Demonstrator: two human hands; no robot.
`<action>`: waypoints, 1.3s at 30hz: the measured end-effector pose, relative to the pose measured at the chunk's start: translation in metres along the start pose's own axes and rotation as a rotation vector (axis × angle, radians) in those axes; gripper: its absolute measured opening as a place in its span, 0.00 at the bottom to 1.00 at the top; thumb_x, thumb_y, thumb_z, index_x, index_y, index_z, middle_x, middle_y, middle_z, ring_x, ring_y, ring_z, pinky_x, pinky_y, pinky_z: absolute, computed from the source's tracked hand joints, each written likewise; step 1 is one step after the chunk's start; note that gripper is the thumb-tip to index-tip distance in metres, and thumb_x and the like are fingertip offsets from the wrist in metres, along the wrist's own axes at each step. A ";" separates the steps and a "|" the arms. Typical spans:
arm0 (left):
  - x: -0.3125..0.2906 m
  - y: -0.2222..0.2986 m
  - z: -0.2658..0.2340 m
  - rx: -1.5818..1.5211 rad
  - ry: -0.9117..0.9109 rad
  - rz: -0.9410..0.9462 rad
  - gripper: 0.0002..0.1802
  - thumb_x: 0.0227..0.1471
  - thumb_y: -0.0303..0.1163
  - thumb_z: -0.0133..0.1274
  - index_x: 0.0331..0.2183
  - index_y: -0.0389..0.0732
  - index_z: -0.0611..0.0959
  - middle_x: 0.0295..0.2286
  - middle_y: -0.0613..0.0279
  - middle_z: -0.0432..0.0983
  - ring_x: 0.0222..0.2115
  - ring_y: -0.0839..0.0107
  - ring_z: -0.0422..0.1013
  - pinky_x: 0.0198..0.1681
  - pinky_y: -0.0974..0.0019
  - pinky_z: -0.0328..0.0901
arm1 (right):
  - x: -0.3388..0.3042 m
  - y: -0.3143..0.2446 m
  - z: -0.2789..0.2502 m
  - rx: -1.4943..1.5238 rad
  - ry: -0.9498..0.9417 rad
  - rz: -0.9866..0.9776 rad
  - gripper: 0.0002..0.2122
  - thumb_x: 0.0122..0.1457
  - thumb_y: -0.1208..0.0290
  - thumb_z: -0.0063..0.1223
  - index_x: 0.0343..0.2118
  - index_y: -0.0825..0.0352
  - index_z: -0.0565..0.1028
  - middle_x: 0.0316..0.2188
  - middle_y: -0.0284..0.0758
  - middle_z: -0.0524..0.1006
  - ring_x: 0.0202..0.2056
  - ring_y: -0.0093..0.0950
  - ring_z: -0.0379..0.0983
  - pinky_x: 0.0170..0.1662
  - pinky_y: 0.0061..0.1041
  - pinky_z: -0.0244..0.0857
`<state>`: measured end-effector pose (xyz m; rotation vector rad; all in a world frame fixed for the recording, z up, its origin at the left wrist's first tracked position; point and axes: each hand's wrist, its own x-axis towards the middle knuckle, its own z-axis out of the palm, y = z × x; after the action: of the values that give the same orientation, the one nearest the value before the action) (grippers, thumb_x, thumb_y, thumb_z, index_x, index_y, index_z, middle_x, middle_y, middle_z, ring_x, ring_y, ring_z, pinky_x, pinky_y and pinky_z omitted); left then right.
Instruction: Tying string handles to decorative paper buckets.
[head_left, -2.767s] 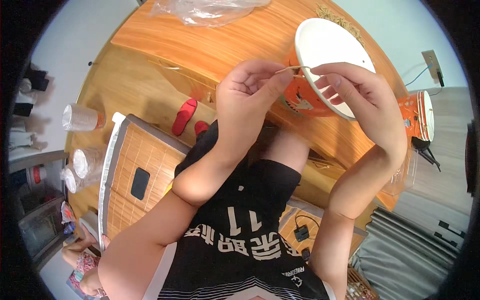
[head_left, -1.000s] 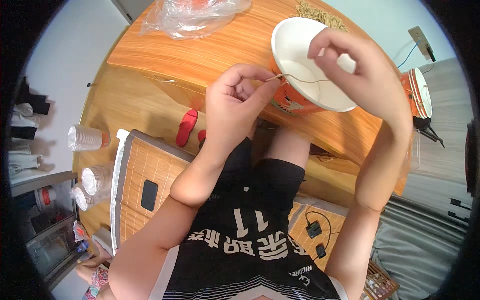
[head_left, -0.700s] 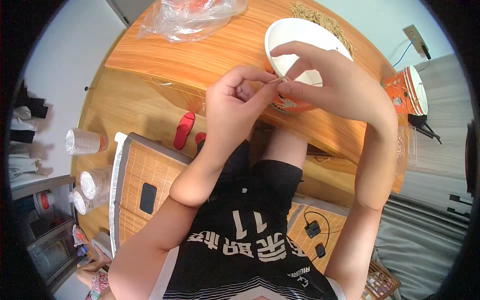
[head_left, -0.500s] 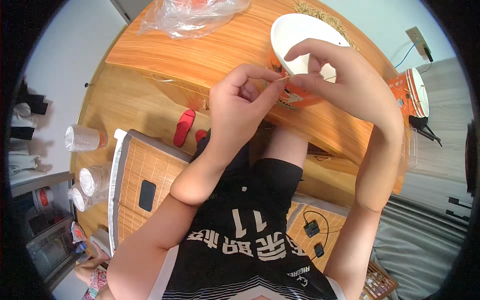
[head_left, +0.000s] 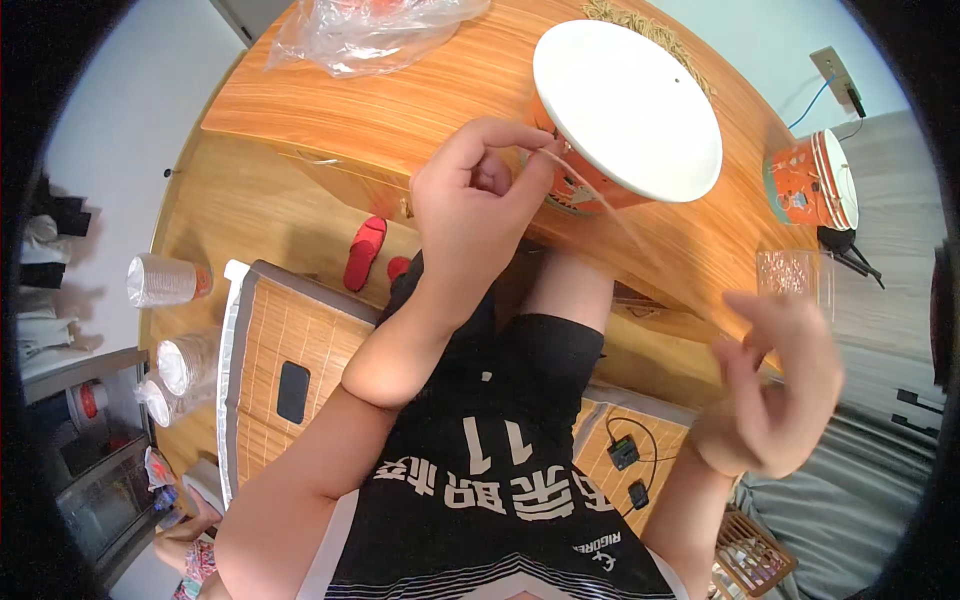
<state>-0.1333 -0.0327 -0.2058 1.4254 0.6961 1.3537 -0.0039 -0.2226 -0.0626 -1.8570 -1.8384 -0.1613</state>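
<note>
My left hand (head_left: 485, 185) is closed, thumb and forefinger pinching a thin pale cord (head_left: 598, 197) beside the bucket. From that pinch the cord slants down to the right, past the bucket rim, and blurs out in the air. An orange paper bucket (head_left: 630, 110) with a white inside lies tilted on the table, its mouth toward me and a small dark hole near the rim. Far from it, at the lower right, my right hand (head_left: 785, 385) is smeared by motion with its fingers bent. Whether it holds the cord's far end does not show.
A clear box of small shiny pieces (head_left: 788, 272) sits near the table's right edge. Stacked orange buckets (head_left: 815, 185) stand behind it. Braided straw-coloured cord (head_left: 655, 38) lies behind the bucket. A clear plastic bag (head_left: 370, 35) rests at the back left of the wooden table (head_left: 340, 115).
My right hand has swung from the bucket down to the lower right. The cord now stretches out visibly from my left hand, which has stayed nearly in place.
</note>
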 end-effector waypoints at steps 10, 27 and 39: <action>-0.007 -0.008 0.009 -0.163 0.046 -0.028 0.05 0.50 0.20 0.61 0.32 0.37 0.83 0.15 0.80 0.61 0.16 0.91 0.54 0.19 0.83 0.49 | 0.003 0.000 0.077 0.037 0.363 0.099 0.13 0.43 0.77 0.65 0.35 0.66 0.80 0.32 0.38 0.79 0.34 0.37 0.74 0.38 0.32 0.66; 0.001 -0.003 -0.001 0.158 -0.056 0.211 0.10 0.39 0.17 0.61 0.29 0.39 0.84 0.28 0.63 0.80 0.15 0.84 0.64 0.19 0.78 0.60 | 0.124 0.074 0.078 0.347 -0.541 -0.045 0.10 0.57 0.73 0.56 0.41 0.66 0.80 0.33 0.36 0.81 0.34 0.26 0.78 0.40 0.25 0.70; 0.004 0.004 -0.003 0.242 -0.091 0.235 0.10 0.38 0.20 0.62 0.28 0.41 0.83 0.23 0.66 0.78 0.14 0.82 0.63 0.17 0.76 0.58 | 0.127 0.067 0.083 0.339 -0.483 -0.102 0.07 0.56 0.77 0.56 0.37 0.69 0.80 0.30 0.32 0.80 0.30 0.22 0.74 0.37 0.22 0.67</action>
<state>-0.1363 -0.0299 -0.2014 1.7968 0.6653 1.4080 0.0471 -0.0689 -0.0971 -1.6567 -2.1110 0.5779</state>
